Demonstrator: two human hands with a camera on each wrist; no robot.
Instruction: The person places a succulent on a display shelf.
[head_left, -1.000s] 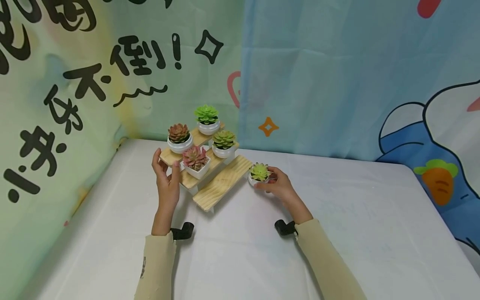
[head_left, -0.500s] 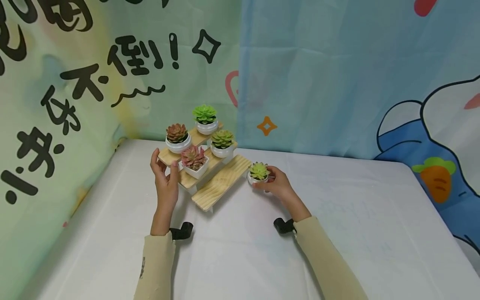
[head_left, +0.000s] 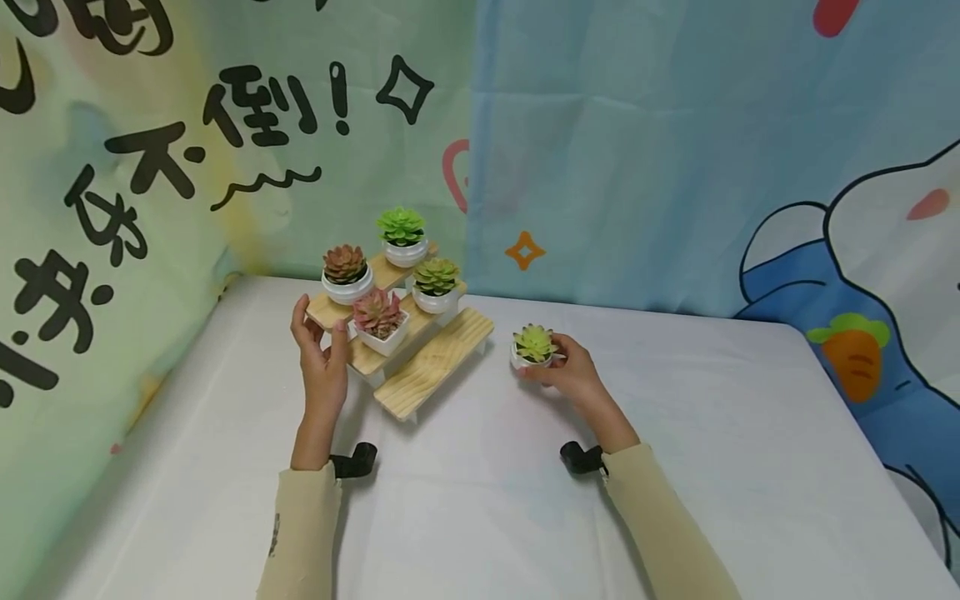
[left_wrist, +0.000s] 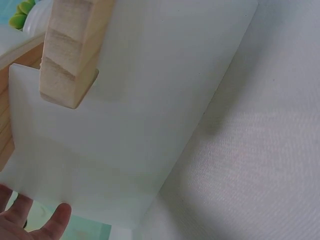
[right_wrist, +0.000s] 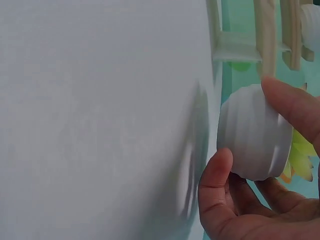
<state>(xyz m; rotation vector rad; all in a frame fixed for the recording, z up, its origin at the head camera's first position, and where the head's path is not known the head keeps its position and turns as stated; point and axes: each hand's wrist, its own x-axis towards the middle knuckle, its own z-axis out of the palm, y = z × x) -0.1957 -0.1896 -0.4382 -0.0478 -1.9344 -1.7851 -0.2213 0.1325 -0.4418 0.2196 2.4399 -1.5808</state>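
My right hand [head_left: 573,367] holds a small potted succulent [head_left: 534,343] with a yellow-green rosette, just right of a tiered wooden plant stand [head_left: 435,364]. In the right wrist view, thumb and fingers surround its ribbed white pot [right_wrist: 255,132], which looks raised off the table. My left hand [head_left: 322,375] grips the stand's left end; in the left wrist view its fingertips [left_wrist: 61,214] meet the edge of the white side panel [left_wrist: 135,110]. On the upper two steps sit a brown succulent [head_left: 345,265], a bright green one [head_left: 402,227], a pink one [head_left: 378,315] and an olive-green one [head_left: 437,277].
The stand's lowest front step is bare wood. A white cloth [head_left: 465,517] covers the table. Printed curtains [head_left: 637,167] hang close behind the stand and along the left side. A black wrist mount [head_left: 581,458] sticks out from each sleeve.
My right hand has shifted slightly right with the succulent, widening the gap to the stand. The left hand keeps its place on the stand; the whole head view has drifted a little.
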